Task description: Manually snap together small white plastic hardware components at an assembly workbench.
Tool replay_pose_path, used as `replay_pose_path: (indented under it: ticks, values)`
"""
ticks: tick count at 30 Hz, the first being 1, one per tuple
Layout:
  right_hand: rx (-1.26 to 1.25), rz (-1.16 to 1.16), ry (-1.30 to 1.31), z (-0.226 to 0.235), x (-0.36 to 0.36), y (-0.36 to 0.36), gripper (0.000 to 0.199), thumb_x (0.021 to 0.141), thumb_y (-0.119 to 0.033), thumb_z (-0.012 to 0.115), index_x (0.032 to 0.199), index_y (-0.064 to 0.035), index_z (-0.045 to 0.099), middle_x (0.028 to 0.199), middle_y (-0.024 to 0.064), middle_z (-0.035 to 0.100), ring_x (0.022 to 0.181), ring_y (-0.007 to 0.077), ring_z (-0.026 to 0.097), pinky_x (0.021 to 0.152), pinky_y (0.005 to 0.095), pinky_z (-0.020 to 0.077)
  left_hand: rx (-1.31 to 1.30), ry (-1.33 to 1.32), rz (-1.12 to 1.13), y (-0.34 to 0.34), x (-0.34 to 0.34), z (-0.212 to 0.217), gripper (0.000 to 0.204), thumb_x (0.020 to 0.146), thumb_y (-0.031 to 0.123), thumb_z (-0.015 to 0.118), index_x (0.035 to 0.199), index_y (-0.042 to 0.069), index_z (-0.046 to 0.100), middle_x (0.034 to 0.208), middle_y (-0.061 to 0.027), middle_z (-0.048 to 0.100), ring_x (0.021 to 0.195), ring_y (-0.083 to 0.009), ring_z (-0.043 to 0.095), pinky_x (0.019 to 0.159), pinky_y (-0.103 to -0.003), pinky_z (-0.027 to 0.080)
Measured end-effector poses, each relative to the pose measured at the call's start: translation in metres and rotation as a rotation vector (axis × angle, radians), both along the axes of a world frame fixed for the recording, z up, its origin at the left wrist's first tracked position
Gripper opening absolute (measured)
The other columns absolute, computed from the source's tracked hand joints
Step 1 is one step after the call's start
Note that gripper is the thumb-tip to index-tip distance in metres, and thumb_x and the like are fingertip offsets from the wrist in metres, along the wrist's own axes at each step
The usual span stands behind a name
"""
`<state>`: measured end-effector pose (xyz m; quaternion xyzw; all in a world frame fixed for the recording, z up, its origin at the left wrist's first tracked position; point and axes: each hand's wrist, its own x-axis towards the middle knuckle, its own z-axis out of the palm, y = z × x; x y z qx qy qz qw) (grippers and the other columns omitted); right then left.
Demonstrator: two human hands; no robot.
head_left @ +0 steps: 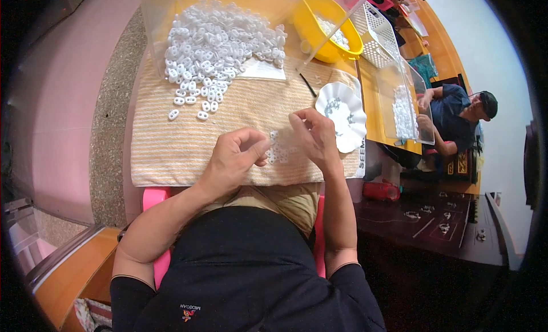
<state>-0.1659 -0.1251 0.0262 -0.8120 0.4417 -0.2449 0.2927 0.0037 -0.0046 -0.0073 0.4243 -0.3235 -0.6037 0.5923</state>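
Observation:
My left hand (237,156) hovers over the striped towel (165,144) with its thumb and fingertips pinched together. Whatever is between them is too small or hidden to name. Close by on the right, my right hand (315,137) has its fingers curled in a pinch too, and its contents cannot be made out. Between the hands, several small white pieces with holes (279,155) lie on the towel. Beside my right hand sits a white wavy-rimmed dish (357,126) with small dark bits in it. A heap of white oval two-hole pieces (220,47) spreads over the far left.
A clear plastic box wall (154,29) stands around the heap. A thin black stick (308,85) lies near the dish. Farther right are a yellow basin (308,29), a white perforated basket (377,38) and a co-worker (456,112) at a clear bin of white pieces (405,112).

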Motion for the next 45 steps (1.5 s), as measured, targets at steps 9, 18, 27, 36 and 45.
replay_pose_path:
  ticks: [9,18,27,36,45]
  values:
    - [0.435,0.205,-0.320,0.003,0.004,0.029,0.012,0.092,-0.010,0.064,0.097,0.0006,0.066,0.078,0.0006,0.062,0.062,0.0061,0.056,0.053,0.0215,0.0449,-0.009,-0.010,-0.007,0.001,0.002,0.000,0.015,0.092,0.013,0.064,0.095,-0.001,0.062,0.078,-0.0021,0.062,0.070,-0.0082,0.059,0.066,-0.022,0.051]
    - [0.611,0.138,-0.441,0.011,0.008,0.048,0.012,0.090,-0.005,0.060,0.088,0.0055,0.065,0.073,0.0081,0.062,0.060,0.0113,0.058,0.053,0.0236,0.0468,-0.030,-0.081,-0.002,0.003,0.000,0.004,0.016,0.092,0.014,0.065,0.096,-0.001,0.063,0.081,-0.0017,0.064,0.071,-0.0072,0.059,0.065,-0.021,0.050]
    - [0.449,0.209,-0.487,-0.013,0.004,0.047,0.009,0.090,-0.002,0.063,0.097,0.0027,0.065,0.088,0.0058,0.063,0.069,0.0081,0.059,0.057,0.0200,0.0502,-0.035,-0.032,-0.024,0.002,0.000,0.006,0.016,0.095,0.013,0.060,0.097,-0.002,0.064,0.079,-0.0015,0.063,0.073,-0.0067,0.057,0.067,-0.022,0.049]
    - [0.313,0.206,-0.495,-0.012,0.008,0.053,0.009,0.090,0.003,0.060,0.098,0.0022,0.064,0.095,0.0065,0.060,0.073,0.0095,0.060,0.059,0.0200,0.0508,0.008,0.085,-0.061,0.002,0.000,0.003,0.017,0.095,0.014,0.059,0.099,-0.002,0.064,0.081,-0.0021,0.063,0.074,-0.0079,0.058,0.070,-0.022,0.050]
    - [0.411,0.153,-0.552,-0.020,0.004,0.051,0.007,0.093,0.001,0.057,0.099,0.0029,0.061,0.094,0.0059,0.060,0.075,0.0098,0.060,0.062,0.0211,0.0521,0.095,0.264,-0.048,0.002,-0.001,0.004,0.017,0.094,0.010,0.059,0.104,-0.004,0.063,0.087,-0.0047,0.065,0.078,-0.0096,0.061,0.073,-0.024,0.052]
